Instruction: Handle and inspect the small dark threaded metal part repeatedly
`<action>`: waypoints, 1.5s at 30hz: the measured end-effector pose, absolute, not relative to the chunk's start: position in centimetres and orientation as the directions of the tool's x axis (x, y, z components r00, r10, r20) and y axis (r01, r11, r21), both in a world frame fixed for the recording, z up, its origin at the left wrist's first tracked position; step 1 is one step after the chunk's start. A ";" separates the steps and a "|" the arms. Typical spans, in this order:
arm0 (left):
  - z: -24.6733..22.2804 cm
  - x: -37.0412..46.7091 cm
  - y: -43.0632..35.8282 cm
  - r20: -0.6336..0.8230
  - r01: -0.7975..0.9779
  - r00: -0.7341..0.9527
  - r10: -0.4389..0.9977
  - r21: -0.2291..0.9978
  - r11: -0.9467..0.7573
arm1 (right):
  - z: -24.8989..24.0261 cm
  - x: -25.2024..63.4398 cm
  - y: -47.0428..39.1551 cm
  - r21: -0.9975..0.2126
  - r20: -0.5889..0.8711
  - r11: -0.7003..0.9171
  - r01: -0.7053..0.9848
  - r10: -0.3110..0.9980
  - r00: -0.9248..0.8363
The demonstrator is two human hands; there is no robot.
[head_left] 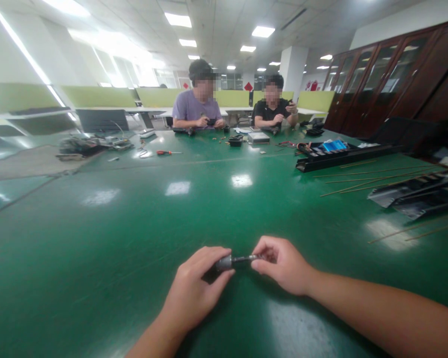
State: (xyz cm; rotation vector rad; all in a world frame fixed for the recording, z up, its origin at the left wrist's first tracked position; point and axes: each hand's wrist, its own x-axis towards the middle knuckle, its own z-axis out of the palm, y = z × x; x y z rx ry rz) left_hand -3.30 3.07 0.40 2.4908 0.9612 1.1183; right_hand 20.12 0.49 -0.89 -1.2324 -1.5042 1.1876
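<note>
1. The left hand (198,284) curls round the cylinder (224,263), its thumb below and fingers above, partly closed with the cylinder held between them.
2. The right hand (281,264) is nearly closed, thumb and fingertips pinching the far end of the shaft (242,258).
3. The shaft sticks out of the cylinder toward the right hand, and both lie roughly level between the two hands, above the near part of the green table (153,214). Whether the shaft is fixed inside the cylinder, I cannot tell.
4. A screwdriver (165,152) with a red handle lies on the table's far left side, near a pile of grey parts (93,144).
5. On the right lie thin rods (354,181), black channels (418,196) and a long rail (343,158), with a blue piece (334,145) near the rail's far side.
6. Across the table sit two people, one in a purple shirt (190,107), one in a black shirt (263,109); a black tray (235,141) and a grey box (259,138) lie in front of them.
</note>
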 end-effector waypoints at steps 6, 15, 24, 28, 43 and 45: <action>0.3 -3.4 3.1 0.570 0.472 0.488 0.661 0.465 -0.749 | -0.8 20.0 0.5 -0.976 0.041 0.074 0.205 0.986 -0.163; 0.4 -3.4 3.2 0.571 0.468 0.487 0.661 0.469 -0.749 | -1.0 20.2 0.6 -0.975 0.030 0.067 0.213 0.985 -0.171; 0.3 -3.4 3.2 0.566 0.466 0.480 0.671 0.483 -0.741 | -0.9 20.2 0.6 -0.983 0.019 0.049 0.177 0.986 -0.168; 0.1 -3.6 3.2 0.546 0.479 0.488 0.681 0.485 -0.732 | -0.9 20.3 0.6 -0.986 0.015 0.044 0.160 0.984 -0.177; 0.1 -3.8 3.3 0.539 0.492 0.482 0.691 0.487 -0.722 | -1.1 20.3 0.8 -0.992 -0.013 0.008 0.127 0.986 -0.168; 0.2 -3.7 3.2 0.535 0.488 0.483 0.693 0.493 -0.721 | -1.2 20.2 0.8 -0.992 -0.014 0.007 0.127 0.986 -0.167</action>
